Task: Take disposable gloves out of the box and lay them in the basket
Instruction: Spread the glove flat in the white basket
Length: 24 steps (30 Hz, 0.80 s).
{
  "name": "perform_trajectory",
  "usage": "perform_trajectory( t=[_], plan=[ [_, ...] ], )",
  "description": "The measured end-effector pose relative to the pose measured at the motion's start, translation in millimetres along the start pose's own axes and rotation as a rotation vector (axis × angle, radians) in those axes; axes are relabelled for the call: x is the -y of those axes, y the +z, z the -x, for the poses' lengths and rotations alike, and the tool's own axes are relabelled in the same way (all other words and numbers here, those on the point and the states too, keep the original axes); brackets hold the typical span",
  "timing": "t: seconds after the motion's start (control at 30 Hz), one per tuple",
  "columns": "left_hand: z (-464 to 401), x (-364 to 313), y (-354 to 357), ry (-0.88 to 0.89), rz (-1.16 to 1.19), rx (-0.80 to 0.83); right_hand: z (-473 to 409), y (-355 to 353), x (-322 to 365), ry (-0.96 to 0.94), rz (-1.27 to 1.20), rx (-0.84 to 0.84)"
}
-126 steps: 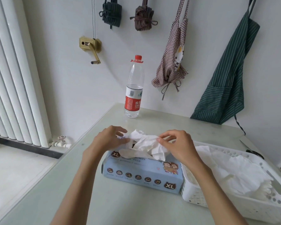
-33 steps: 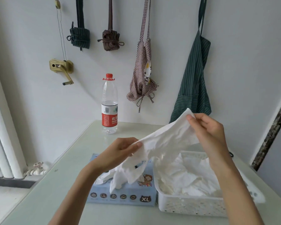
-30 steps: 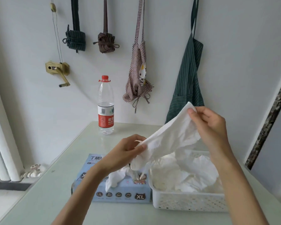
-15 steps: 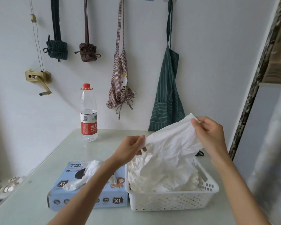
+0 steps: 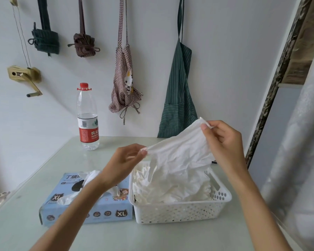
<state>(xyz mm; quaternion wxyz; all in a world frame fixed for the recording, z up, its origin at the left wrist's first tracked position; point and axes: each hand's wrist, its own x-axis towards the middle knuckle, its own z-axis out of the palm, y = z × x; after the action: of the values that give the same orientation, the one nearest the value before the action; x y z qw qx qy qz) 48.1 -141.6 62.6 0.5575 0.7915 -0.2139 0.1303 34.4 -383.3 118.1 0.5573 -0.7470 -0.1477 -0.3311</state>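
table (image 5: 34, 180): pale, glossy | on it: glove box (image 5: 91, 211); basket (image 5: 179, 212); water bottle (image 5: 88, 116), perhaps part-full

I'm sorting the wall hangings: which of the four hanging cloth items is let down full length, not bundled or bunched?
The green striped apron, farthest right, hangs flat. The green bundle and brown bundle are tied; the checked apron is bunched.

Bare table (image 5: 105, 238) before box (image 5: 91, 212) and basket (image 5: 179, 212).

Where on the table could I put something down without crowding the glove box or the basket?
Bare tabletop runs along the near edge, in front of the glove box and the basket. Another free patch lies between the water bottle and the box. Box and basket sit tight side by side. Above the basket it is crowded: both hands hold a glove there.
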Motion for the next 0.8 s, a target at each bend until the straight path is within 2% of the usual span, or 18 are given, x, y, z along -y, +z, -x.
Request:
perform_trajectory(
  t=[0.2,0.27,0.33,0.47,0.6,0.7,0.8],
  plan=[
    [-8.7,-31.7,-28.2,0.118,-0.101,-0.345,0.2,6.5,13.2,0.012,-0.136,-0.062],
    [-22.8,-26.8,-31.7,0.093,-0.187,-0.360,-4.8,7.0,-5.6,0.108,-0.164,-0.094],
    [-39.1,-4.3,-25.2,0.015,-0.361,-0.288,-7.1,9.1,-38.5,0.232,-0.123,-0.100],
    [-63.2,53.6,14.5,-0.174,-0.705,-0.104,-3.5,12.8,-116.1,0.492,0.166,0.000],
    [-73.6,80.0,40.0,-0.241,-0.846,-0.047,4.6,11.2,-147.5,0.492,0.569,0.118],
    [-75.2,83.9,45.0,-0.231,-0.898,-0.091,4.0,12.3,-148.4,0.419,0.726,0.164],
    [-66.3,76.2,47.7,-0.092,-0.833,-0.264,2.3,14.6,-146.9,0.350,0.782,0.232]
  ],
)
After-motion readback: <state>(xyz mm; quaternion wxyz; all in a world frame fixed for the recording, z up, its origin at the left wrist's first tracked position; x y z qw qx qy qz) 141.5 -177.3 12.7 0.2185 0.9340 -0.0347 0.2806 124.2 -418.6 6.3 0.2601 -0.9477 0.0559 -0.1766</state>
